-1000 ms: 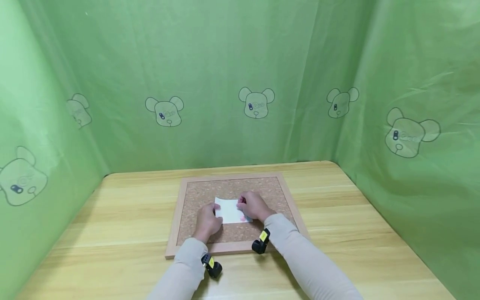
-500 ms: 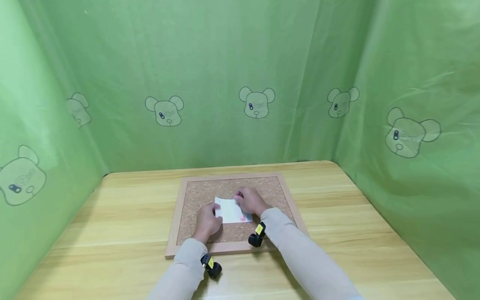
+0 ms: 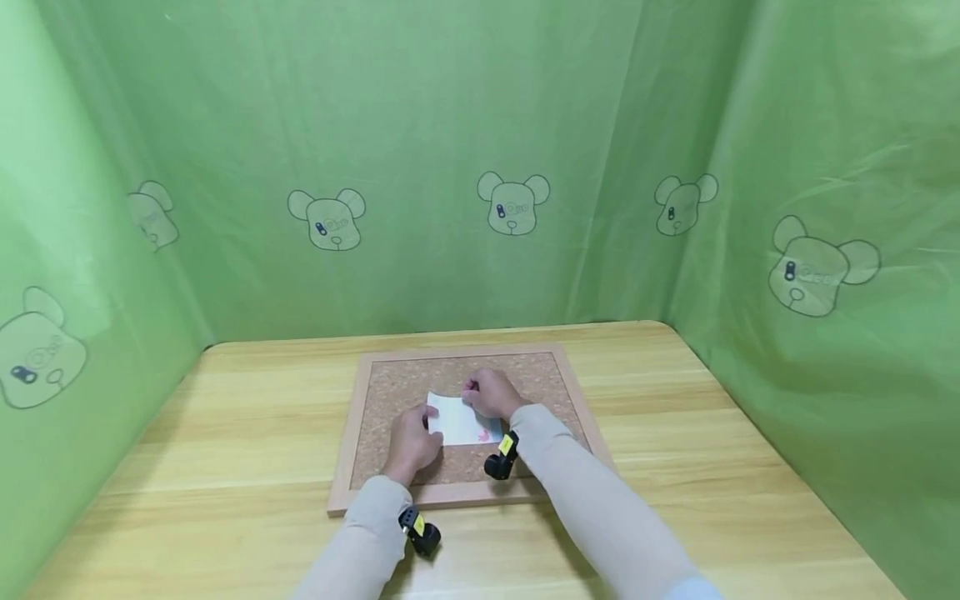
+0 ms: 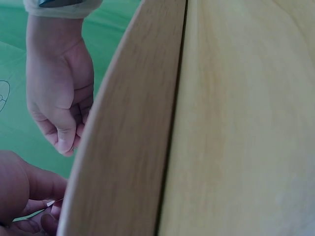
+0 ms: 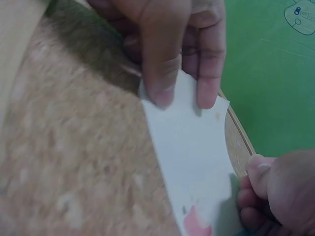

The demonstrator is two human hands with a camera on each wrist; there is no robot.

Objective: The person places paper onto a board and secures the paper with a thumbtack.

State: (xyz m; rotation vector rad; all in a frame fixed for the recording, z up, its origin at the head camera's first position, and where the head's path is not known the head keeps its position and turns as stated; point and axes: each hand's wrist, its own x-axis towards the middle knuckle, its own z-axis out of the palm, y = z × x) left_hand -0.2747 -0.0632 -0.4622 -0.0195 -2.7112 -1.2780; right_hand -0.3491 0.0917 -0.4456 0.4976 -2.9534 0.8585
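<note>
A white sheet of paper (image 3: 459, 423) with a pink print in its lower right corner lies over the cork board (image 3: 465, 471). My left hand (image 3: 412, 442) grips its left edge, thumb on top. In the right wrist view that thumb (image 5: 165, 93) presses on the paper's face, and the paper's edge bows. My right hand (image 3: 491, 396) is at the paper's top edge, fingers curled and thumb against the index fingertip. From the left wrist view, those pinched fingers of the right hand (image 4: 64, 98) show a tiny glint at the tips; I cannot tell what they hold.
The cork board has a pale wooden frame (image 3: 347, 450) and lies on a wood-grain table (image 3: 225, 450). Green curtains (image 3: 420, 100) with printed bear heads close off the back and both sides. A small black camera (image 3: 427, 537) is strapped to each wrist.
My right hand has moved left and a little farther back along the paper's top edge, uncovering more of its right side. The left hand and the paper have stayed in place.
</note>
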